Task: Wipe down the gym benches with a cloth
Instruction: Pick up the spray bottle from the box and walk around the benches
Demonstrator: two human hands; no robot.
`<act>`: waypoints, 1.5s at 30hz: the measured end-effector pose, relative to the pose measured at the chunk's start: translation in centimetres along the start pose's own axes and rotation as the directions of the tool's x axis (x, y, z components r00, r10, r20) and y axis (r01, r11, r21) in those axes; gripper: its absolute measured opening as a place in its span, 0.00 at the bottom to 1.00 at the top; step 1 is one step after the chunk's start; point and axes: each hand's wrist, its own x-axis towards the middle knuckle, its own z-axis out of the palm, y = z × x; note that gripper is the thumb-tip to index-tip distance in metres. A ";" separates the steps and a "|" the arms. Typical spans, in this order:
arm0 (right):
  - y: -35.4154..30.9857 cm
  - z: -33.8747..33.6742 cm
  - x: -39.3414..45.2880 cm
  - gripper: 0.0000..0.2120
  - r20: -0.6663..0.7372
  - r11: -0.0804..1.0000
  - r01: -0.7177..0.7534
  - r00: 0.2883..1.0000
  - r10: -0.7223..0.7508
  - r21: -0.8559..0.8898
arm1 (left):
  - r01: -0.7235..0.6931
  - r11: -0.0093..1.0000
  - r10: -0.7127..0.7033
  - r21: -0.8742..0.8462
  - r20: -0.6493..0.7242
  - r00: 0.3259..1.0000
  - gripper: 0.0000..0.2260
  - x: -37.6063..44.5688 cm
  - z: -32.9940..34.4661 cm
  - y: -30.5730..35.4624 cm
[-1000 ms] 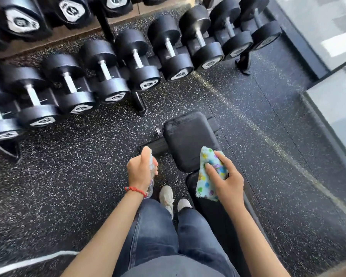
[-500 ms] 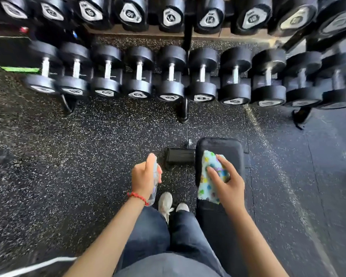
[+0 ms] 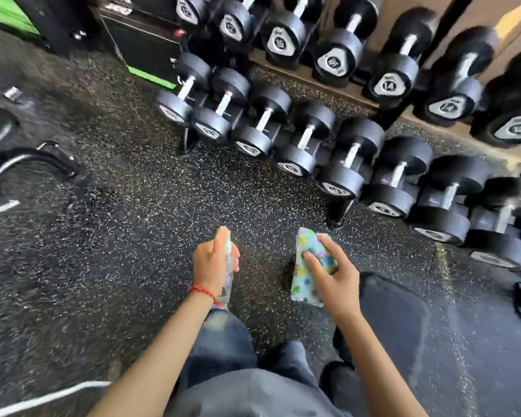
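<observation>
Fingers [image 3: 313, 261] around cloth [image 3: 306, 284], mid-air.

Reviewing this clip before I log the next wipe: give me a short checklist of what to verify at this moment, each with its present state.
1. Cloth in hand: ok, the right hand grips it.
2. Spray bottle in hand: ok, the left hand holds it.
3. Cloth on a bench: not ok, it hangs over the speckled floor.
4. Bench within reach: cannot tell, only a dark pad at the lower right shows.
5. Dumbbells clear of both hands: ok.
6. Liquid left in bottle: cannot tell.
</observation>
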 end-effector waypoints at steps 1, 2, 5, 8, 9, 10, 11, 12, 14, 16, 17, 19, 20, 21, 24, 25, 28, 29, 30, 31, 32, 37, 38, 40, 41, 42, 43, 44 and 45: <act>-0.8 1.7 1.1 0.17 0.017 1.000 0.004 1.000 -0.004 -0.008 | 0.006 1.000 -0.006 -0.012 -0.017 1.000 0.28 1.7 -1.2 0.3; -1.7 3.4 2.2 0.17 0.032 1.000 0.007 0.999 -0.006 -0.022 | 0.018 1.000 -0.019 -0.021 -0.040 0.999 0.28 3.3 -2.4 0.7; -4.4 8.9 5.3 0.17 0.090 0.999 0.030 0.996 -0.026 -0.040 | 0.048 0.997 -0.056 -0.055 -0.159 0.986 0.29 8.2 -6.6 1.8; -7.6 14.2 7.7 0.17 0.174 0.997 0.071 0.982 -0.067 -0.018 | 0.070 0.996 -0.081 -0.057 -0.219 0.972 0.32 12.2 -10.8 2.6; -8.6 15.8 8.5 0.18 0.202 0.996 0.082 0.976 -0.077 -0.018 | 0.070 0.995 -0.084 -0.067 -0.235 0.968 0.31 13.3 -12.1 2.8; -9.3 17.3 9.4 0.18 0.224 0.996 0.085 0.971 -0.078 -0.022 | 0.072 0.995 -0.088 -0.074 -0.256 0.963 0.30 14.3 -13.3 2.9; -10.0 18.8 10.2 0.18 0.243 0.996 0.084 0.967 -0.074 -0.031 | 0.070 0.993 -0.092 -0.090 -0.276 0.957 0.29 15.1 -14.3 3.1; -10.6 20.1 10.9 0.18 0.260 0.995 0.087 0.963 -0.071 -0.047 | 0.074 0.992 -0.103 -0.106 -0.297 0.949 0.28 15.8 -15.2 3.4; -11.7 22.5 12.4 0.17 0.292 0.991 0.103 0.954 -0.073 -0.088 | 0.101 0.987 -0.138 -0.122 -0.359 0.923 0.29 17.5 -17.0 3.4; -12.9 24.6 13.9 0.17 0.327 0.988 0.107 0.943 -0.066 -0.108 | 0.137 0.981 -0.182 -0.138 -0.399 0.899 0.33 19.2 -18.5 3.5; -13.4 25.6 14.7 0.17 0.350 0.989 0.104 0.935 -0.061 -0.107 | 0.143 0.979 -0.191 -0.146 -0.404 0.894 0.34 20.0 -19.1 3.4; -14.3 27.5 16.5 0.16 0.392 0.987 0.107 0.919 -0.051 -0.120 | 0.143 0.973 -0.206 -0.180 -0.411 0.888 0.35 21.5 -19.9 3.5; -14.7 28.5 17.5 0.17 0.411 0.985 0.115 0.910 -0.053 -0.128 | 0.140 0.968 -0.218 -0.209 -0.419 0.881 0.35 22.4 -20.3 3.7; -15.1 29.5 18.6 0.17 0.431 0.984 0.121 0.901 -0.053 -0.131 | 0.138 0.962 -0.231 -0.234 -0.434 0.871 0.34 23.4 -20.6 3.8; -16.8 32.7 22.4 0.16 0.490 0.978 0.160 0.868 -0.076 -0.132 | 0.137 0.959 -0.242 -0.249 -0.461 0.854 0.32 27.0 -21.1 5.0; -17.6 33.8 23.8 0.16 0.508 0.975 0.178 0.857 -0.087 -0.132 | 0.135 0.959 -0.242 -0.248 -0.471 0.848 0.30 28.4 -21.3 5.4; -20.2 37.2 28.1 0.16 0.562 0.966 0.218 0.821 -0.106 -0.136 | 0.126 0.954 -0.251 -0.272 -0.500 0.829 0.30 32.8 -22.0 7.5; -21.1 38.2 29.6 0.16 0.577 0.963 0.230 0.809 -0.110 -0.138 | 0.117 0.953 -0.251 -0.279 -0.512 0.822 0.31 34.2 -22.4 8.2; -21.9 39.2 30.9 0.16 0.589 0.961 0.237 0.801 -0.110 -0.142 | 0.104 0.953 -0.246 -0.286 -0.525 0.815 0.31 35.6 -22.8 8.9; -22.7 40.2 32.2 0.16 0.601 0.958 0.245 0.792 -0.111 -0.145 | 0.091 0.953 -0.240 -0.290 -0.537 0.809 0.31 36.9 -23.3 9.5; -23.5 41.3 33.6 0.16 0.613 0.956 0.255 0.782 -0.114 -0.148 | 0.077 0.953 -0.232 -0.292 -0.545 0.805 0.31 38.4 -23.8 9.9; -26.8 46.7 39.0 0.16 0.665 0.953 0.267 0.739 -0.107 -0.143 | 0.053 0.936 -0.265 -0.348 -0.597 0.758 0.29 44.6 -26.8 11.8; -27.3 47.9 39.7 0.16 0.670 0.952 0.271 0.734 -0.109 -0.142 | 0.049 0.935 -0.265 -0.350 -0.602 0.754 0.29 45.7 -27.5 12.1; -28.3 50.7 41.4 0.16 0.676 0.953 0.271 0.728 -0.110 -0.137 | 0.049 0.935 -0.271 -0.350 -0.622 0.734 0.29 48.4 -29.2 12.3; -28.9 52.2 42.1 0.16 0.680 0.952 0.272 0.725 -0.106 -0.141 | 0.043 0.936 -0.271 -0.350 -0.634 0.724 0.29 49.9 -30.2 12.5; -29.5 53.9 42.9 0.17 0.684 0.950 0.277 0.721 -0.105 -0.145 | 0.037 0.939 -0.262 -0.342 -0.642 0.720 0.29 51.4 -31.3 12.6; -30.2 55.6 43.5 0.17 0.690 0.946 0.292 0.715 -0.116 -0.144 | 0.033 0.943 -0.251 -0.331 -0.643 0.724 0.30 53.1 -32.4 12.7; -30.8 57.5 44.3 0.17 0.690 0.940 0.308 0.713 -0.128 -0.144 | 0.028 0.946 -0.239 -0.322 -0.639 0.731 0.30 54.7 -33.6 12.7; -31.3 59.4 45.0 0.17 0.686 0.938 0.315 0.715 -0.134 -0.145 | 0.017 0.947 -0.228 -0.321 -0.634 0.739 0.31 56.5 -34.9 12.8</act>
